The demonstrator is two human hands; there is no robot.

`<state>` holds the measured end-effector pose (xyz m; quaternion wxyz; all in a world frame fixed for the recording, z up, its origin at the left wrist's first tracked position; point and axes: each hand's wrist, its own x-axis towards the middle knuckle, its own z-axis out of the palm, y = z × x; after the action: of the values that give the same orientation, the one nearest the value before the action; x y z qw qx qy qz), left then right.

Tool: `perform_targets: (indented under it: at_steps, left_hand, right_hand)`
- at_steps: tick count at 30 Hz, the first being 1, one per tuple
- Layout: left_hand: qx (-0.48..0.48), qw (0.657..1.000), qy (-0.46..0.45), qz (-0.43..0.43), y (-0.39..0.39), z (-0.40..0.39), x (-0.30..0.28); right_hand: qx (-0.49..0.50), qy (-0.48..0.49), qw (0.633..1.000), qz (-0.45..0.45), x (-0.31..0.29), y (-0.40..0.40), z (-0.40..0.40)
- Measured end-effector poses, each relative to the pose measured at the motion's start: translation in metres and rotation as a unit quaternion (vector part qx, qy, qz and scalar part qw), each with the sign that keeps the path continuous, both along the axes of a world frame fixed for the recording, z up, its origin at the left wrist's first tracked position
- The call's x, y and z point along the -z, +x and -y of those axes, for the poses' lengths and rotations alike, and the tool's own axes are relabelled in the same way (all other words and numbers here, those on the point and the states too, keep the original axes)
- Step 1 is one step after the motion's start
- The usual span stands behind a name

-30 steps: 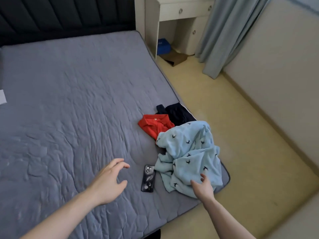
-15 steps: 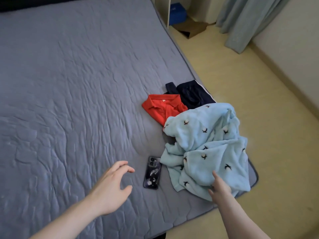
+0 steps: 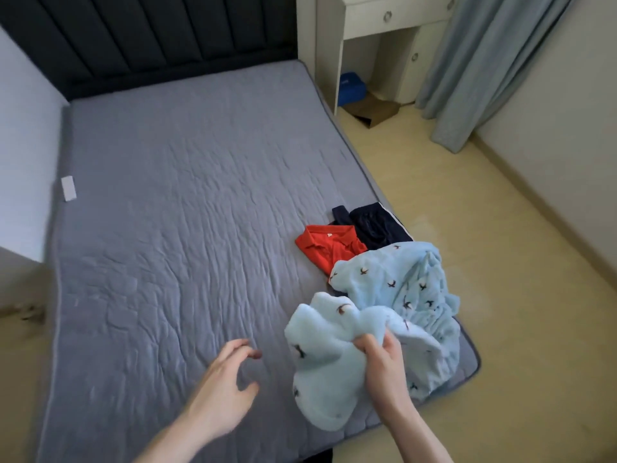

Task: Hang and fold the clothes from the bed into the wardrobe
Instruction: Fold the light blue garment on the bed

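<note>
A fluffy light-blue garment with small dark bird prints (image 3: 384,302) lies bunched at the near right corner of the grey bed (image 3: 183,228). My right hand (image 3: 380,359) grips a fold of it and lifts that part off the mattress. My left hand (image 3: 223,385) hovers over the bare mattress to its left, fingers spread and empty. Behind the blue garment lie a red polo shirt (image 3: 329,247) and a dark navy garment (image 3: 375,225), both partly covered by it. The phone seen earlier is hidden under the lifted fabric.
A dark padded headboard (image 3: 150,38) stands at the far end. A white desk with drawers (image 3: 377,35) and a blue-grey curtain (image 3: 484,61) stand at the back right, a blue box (image 3: 350,88) under the desk. Beige floor runs along the bed's right side. A small white object (image 3: 68,188) lies at the bed's left edge.
My right hand has closed on the blue garment and pulled a fold up and to the left, covering the phone. The left hand stayed open; the view tilted up.
</note>
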<state>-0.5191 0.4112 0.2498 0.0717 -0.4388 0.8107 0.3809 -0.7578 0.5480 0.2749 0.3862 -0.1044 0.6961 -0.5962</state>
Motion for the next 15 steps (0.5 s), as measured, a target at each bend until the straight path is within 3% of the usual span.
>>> perform_targets:
  at_steps: [7,12,15]
  left_hand:
    - [-0.048,0.994,0.01,-0.094,0.067,-0.001,-0.073]
    - [-0.057,0.993,0.013,-0.106,0.145,0.018,-0.112]
    - [-0.05,0.992,-0.005,-0.119,0.186,0.034,-0.136]
  right_hand:
    - [-0.123,-0.13,0.981,-0.069,-0.193,0.063,0.029]
    - [-0.017,-0.228,0.964,-0.133,-0.294,0.115,0.047]
    - [-0.006,-0.276,0.944,-0.182,-0.35,0.153,0.067]
